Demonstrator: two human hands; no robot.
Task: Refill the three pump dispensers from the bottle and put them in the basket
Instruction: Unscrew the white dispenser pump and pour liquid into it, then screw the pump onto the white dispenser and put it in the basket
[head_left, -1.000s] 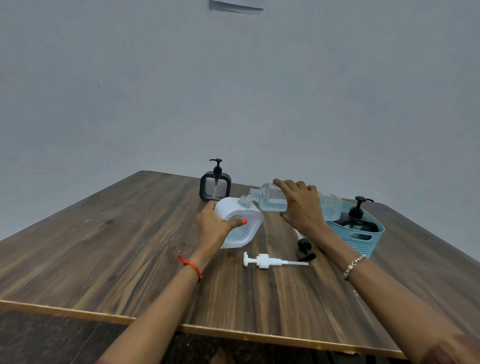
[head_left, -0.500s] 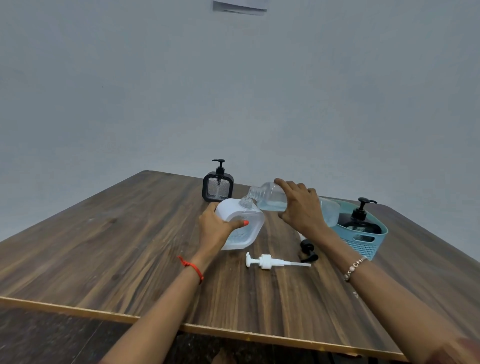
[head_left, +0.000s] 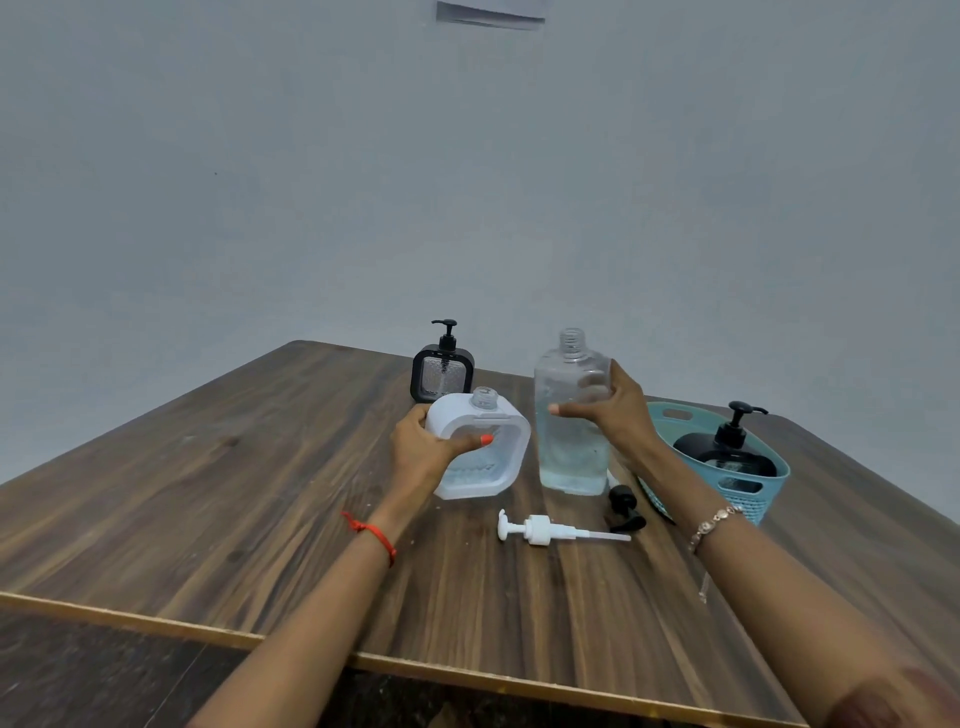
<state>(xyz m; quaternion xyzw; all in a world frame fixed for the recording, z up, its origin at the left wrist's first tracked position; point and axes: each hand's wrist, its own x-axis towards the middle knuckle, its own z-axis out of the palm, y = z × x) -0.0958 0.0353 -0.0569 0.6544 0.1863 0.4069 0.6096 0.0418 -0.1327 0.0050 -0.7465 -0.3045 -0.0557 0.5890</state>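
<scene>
1. The clear bottle (head_left: 571, 415), which lay nearly horizontal with its open neck over the white dispenser (head_left: 480, 447) half a second ago, is now held upright; its neck has been lifted away from the dispenser's mouth.
2. The bottle is gripped around its upper middle by the right hand (head_left: 613, 410), fingers wrapped over the front and thumb behind. Its base is just above or on the table (head_left: 234, 493); which of the two cannot be told.
3. The white dispenser is held by the left hand (head_left: 423, 452), closed on its left shoulder with the thumb laid across the front. It sits at the centre of the frame, just left of the bottle, and stands tilted slightly to the right.
4. The bottle's long axis runs vertically, its uncapped threaded neck pointing to the top of the frame. Clear liquid is seen in its lower part.
5. The dispenser's open neck also points upward, toward the upper centre.
6. The white pump (head_left: 550, 531) is laid flat below the bottle, head to the left and tube to the right. A black cap (head_left: 626, 512) lies beside the tube's end.
7. A black dispenser (head_left: 442, 371) stands behind the white one; another black dispenser (head_left: 727, 447) is set in the teal basket (head_left: 748, 488) at right of centre.
</scene>
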